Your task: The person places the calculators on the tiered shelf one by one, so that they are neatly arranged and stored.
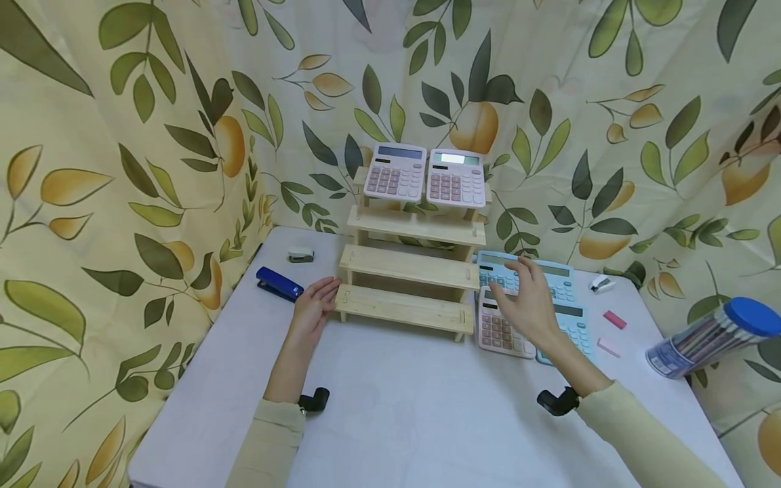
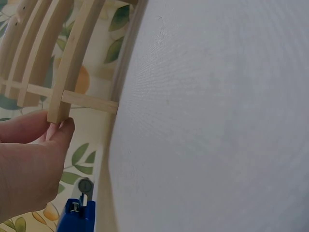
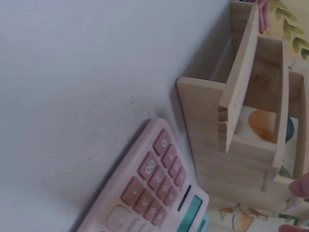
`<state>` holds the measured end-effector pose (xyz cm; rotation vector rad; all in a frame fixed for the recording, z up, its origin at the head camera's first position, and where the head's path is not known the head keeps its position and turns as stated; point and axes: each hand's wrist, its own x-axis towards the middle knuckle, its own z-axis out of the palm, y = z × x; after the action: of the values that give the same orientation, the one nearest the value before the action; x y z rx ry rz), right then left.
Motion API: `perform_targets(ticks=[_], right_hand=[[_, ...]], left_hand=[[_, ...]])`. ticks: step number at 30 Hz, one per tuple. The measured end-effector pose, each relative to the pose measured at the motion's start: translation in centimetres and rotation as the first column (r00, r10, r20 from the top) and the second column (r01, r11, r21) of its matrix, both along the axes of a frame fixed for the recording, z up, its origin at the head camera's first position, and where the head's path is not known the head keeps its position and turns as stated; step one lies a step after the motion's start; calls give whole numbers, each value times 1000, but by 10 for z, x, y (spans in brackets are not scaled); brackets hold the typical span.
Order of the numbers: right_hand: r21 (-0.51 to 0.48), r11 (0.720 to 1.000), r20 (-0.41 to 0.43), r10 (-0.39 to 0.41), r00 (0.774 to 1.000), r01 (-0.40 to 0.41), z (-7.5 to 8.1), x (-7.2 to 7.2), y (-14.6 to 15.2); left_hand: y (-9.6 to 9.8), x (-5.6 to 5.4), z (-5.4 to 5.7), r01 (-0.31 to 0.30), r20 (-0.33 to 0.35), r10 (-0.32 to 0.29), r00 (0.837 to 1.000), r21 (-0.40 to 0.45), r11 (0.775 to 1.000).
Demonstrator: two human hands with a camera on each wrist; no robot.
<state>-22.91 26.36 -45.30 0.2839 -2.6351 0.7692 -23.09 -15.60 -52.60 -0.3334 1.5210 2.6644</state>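
A stepped wooden display shelf (image 1: pixel 409 308) with several tiers stands at the middle back of the table. My left hand (image 1: pixel 315 308) pinches the left end of its lowest plank (image 2: pixel 72 58) between thumb and fingers. Two pale pink calculators (image 1: pixel 395 173) lean side by side on the top tier. To the right of the shelf, my right hand (image 1: pixel 527 301) is over a group of calculators, thumb and fingers apart, with nothing held. Beneath it are a pink calculator (image 3: pixel 145 188) and several light blue calculators (image 1: pixel 576 325), partly hidden by the hand. Its fingertips (image 3: pixel 300 186) show near the shelf's side.
Left of the shelf are a blue stapler (image 1: pixel 278 283) and a small white-and-dark stapler (image 1: pixel 300 255). On the right lie a small white item (image 1: pixel 601 283), a red eraser-like block (image 1: pixel 615 319), a pink one (image 1: pixel 608 347) and a blue-lidded tub of pencils (image 1: pixel 708 339). Patterned curtains surround the table.
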Motion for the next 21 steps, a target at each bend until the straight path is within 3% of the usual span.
perform_targets(ticks=[21], right_hand=[[71, 996, 129, -57, 990, 48, -38, 15, 14]], left_hand=[[1, 2, 3, -6, 7, 6, 1000, 1, 1000]])
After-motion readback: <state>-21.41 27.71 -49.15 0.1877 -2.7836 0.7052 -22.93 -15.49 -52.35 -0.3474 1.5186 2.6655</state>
